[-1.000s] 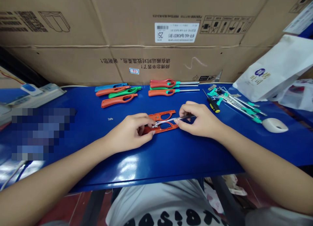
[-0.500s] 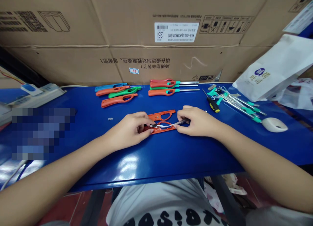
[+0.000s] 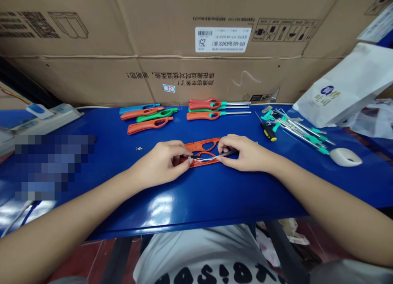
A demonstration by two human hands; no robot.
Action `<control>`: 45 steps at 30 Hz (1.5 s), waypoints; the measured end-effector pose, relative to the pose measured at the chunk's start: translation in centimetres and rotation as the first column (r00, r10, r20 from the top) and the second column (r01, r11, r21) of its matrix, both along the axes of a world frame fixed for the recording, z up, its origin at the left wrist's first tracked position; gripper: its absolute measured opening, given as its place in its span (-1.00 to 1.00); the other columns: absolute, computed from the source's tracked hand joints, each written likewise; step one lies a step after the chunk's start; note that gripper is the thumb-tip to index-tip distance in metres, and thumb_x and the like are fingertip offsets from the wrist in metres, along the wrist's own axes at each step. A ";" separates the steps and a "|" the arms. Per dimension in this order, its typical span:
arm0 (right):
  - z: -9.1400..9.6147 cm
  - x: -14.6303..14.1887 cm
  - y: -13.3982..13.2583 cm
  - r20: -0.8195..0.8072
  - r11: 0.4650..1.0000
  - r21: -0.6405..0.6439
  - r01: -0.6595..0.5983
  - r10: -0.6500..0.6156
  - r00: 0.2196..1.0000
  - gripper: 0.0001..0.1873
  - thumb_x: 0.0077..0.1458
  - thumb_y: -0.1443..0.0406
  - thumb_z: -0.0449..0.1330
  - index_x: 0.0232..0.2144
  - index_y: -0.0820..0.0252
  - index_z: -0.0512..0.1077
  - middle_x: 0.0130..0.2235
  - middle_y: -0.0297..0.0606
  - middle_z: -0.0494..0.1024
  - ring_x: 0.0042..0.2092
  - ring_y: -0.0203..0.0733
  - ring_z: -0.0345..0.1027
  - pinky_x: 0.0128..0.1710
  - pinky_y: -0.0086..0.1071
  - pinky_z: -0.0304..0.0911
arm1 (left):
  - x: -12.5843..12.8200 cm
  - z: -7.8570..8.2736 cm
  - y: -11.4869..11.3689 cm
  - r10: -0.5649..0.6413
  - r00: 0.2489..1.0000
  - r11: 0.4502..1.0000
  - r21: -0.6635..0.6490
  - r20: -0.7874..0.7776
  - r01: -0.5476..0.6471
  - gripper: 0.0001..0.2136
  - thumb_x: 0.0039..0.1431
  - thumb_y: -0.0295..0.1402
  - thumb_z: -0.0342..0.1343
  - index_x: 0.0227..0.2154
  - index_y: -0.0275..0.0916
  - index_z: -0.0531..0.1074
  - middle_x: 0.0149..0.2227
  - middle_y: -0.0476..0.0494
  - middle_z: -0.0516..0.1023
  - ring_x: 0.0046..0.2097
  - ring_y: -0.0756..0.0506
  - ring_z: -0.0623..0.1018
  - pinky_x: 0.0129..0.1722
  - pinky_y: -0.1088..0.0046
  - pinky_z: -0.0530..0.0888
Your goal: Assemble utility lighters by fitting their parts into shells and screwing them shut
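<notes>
An orange lighter shell half (image 3: 202, 146) lies open on the blue table (image 3: 196, 194), with another orange half under my hands. My left hand (image 3: 161, 163) is closed, its fingertips pinching a small black part with white wires (image 3: 201, 158) against the shell's left end. My right hand (image 3: 244, 152) is closed in a pinch on a thin metal tube (image 3: 229, 153) that lies over the shell's right end. The wires run between the two hands.
Coloured shell halves (image 3: 149, 115) and finished lighters (image 3: 211, 110) lie at the back. A yellow-handled screwdriver (image 3: 267, 130), loose metal tubes with teal ends (image 3: 299, 130) and a white dish (image 3: 345, 157) sit right. Cardboard boxes (image 3: 184, 50) wall the back; a white bag (image 3: 344, 87) leans right.
My right hand has slid left with the metal tube, closer to my left hand, and the wire loop has been drawn flatter onto the orange shell.
</notes>
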State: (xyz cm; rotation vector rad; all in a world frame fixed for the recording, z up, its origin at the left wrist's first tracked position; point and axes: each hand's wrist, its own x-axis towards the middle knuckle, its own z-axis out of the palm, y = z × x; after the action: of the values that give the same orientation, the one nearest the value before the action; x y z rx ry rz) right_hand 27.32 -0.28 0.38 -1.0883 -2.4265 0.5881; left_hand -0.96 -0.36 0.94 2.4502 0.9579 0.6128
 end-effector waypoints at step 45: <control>1.2 0.2 -0.7 -0.033 0.999 -0.039 -0.023 0.021 0.999 -0.87 0.16 0.38 0.24 -0.22 0.19 0.56 -0.17 -0.20 0.53 -0.21 -0.24 0.43 -0.24 -0.39 0.33 | 0.2 -0.6 0.4 0.021 0.999 0.999 0.040 0.036 -0.022 -0.88 0.27 -0.40 0.19 -0.26 -0.26 0.63 -0.35 -0.07 0.56 -0.39 0.03 0.50 -0.38 0.52 0.38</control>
State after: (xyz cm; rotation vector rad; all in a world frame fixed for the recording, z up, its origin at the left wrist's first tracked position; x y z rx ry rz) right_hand 27.48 -1.01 1.56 -1.0610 -2.4116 0.6582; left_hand -0.79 0.03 0.37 2.4584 0.9675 0.6876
